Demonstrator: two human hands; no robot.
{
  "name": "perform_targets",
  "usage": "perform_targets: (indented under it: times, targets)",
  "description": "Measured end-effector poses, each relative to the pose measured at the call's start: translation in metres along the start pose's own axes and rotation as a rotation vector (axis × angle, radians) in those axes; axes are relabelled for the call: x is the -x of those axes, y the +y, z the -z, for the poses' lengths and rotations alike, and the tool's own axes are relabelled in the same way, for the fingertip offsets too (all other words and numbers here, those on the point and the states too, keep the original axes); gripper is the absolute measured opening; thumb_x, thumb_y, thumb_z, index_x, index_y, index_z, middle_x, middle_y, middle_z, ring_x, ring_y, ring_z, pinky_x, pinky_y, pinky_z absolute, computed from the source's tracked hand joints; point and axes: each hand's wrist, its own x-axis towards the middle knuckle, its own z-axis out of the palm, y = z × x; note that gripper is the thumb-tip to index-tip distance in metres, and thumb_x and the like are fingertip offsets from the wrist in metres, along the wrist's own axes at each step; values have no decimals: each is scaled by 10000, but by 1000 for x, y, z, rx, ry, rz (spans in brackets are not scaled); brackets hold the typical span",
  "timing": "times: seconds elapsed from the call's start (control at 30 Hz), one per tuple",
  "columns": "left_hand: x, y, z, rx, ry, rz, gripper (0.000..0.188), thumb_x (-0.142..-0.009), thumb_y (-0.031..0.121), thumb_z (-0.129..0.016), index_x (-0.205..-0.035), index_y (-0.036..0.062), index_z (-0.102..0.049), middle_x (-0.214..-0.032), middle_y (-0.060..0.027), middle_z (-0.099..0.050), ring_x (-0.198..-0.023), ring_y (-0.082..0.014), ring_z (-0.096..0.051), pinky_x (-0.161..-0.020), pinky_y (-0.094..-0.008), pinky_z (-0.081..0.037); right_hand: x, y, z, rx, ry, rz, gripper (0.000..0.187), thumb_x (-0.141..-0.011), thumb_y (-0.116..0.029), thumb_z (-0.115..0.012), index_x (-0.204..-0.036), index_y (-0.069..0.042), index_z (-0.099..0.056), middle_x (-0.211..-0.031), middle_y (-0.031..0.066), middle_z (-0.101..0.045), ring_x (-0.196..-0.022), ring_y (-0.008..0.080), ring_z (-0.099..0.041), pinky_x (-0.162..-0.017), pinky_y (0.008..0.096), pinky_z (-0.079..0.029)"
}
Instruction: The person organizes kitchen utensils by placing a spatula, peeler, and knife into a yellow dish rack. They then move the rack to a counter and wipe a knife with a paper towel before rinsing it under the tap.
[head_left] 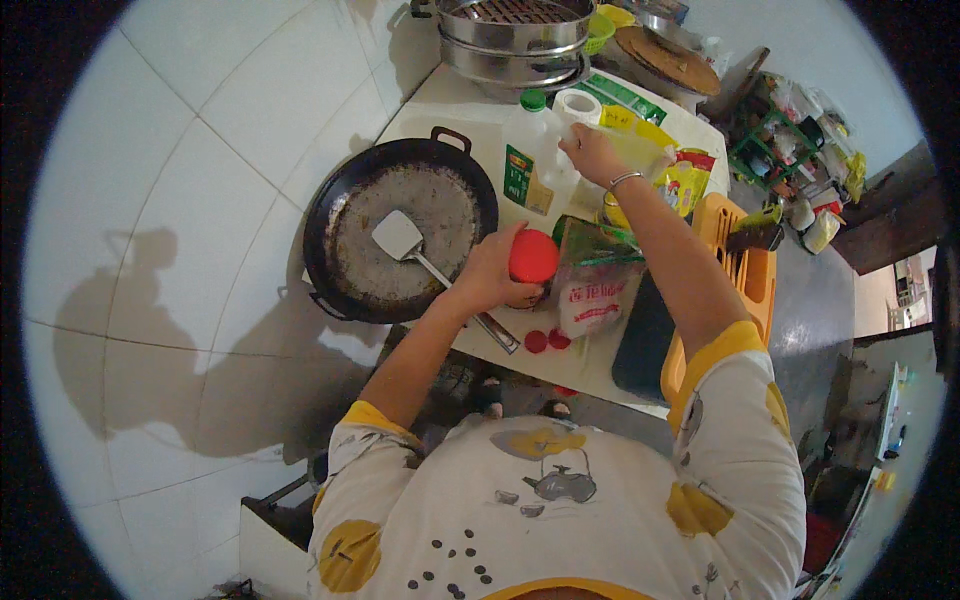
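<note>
Head view: the step in hand looks like gripping and steadying — the left hand (488, 272) curls round a red-lidded jar (535, 258), fingers closed about its sides. At one o'clock from it, the right hand (592, 158) bends beside a green-capped plastic jug (538, 150); its hold I cannot tell. Shifting the jar calls for care: wok (365, 185) at ten, plastic bag (592, 310) at four. Printing marks the bag in red, the jug's green label (518, 174) in pale lettering — none spelled out here
</note>
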Motion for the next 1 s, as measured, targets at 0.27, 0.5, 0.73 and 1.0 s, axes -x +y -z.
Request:
perform_targets:
  times: [0.27, 0.5, 0.73, 1.0]
  targets:
    - [-6, -15, -9, 67, 113, -68, 878, -543, 282, -802, -1277, 22, -397, -1174, -206, -500, -1104, -366, -467, -951, -416, -375, 15, -15, 14, 82, -48, -37, 501, -839, -309, -542, -1217, 11, -461, -1140, 237, -556, -1056, 367, -538, -927, 414, -415]
    - [-10, -19, -5, 59, 57, -97, 879, -566, 272, -798, -1295, 24, -375, -1192, -203, -495, -1123, -367, -456, -959, -413, -372, 78, -35, 58, 196, -346, 142, 694, -741, -455, -643, -1244, -19, -449, -1101, 202, -581, -1049, 352, -538, -915, 396, -417]
    - [-9, -7, -8, -145, 56, -117, 976, -584, 291, -806, -1366, 34, -282, -1248, -208, -448, -1158, -373, -425, -971, -421, -366, 129, -16, 28, 532, -247, 368, 641, -638, -367, -714, -1148, -47, -495, -948, 156, -601, -958, 324, -554, -854, 416, -399]
    - [-6, -10, -12, -146, 121, -126, 936, -592, 239, -802, -1353, 42, -293, -1207, -241, -468, -1109, -385, -467, -941, -430, -395, 150, -23, 3, 686, -45, 384, 300, -655, -221, -693, -886, -92, -550, -819, 88, -633, -788, 269, -635, -689, 405, -469]
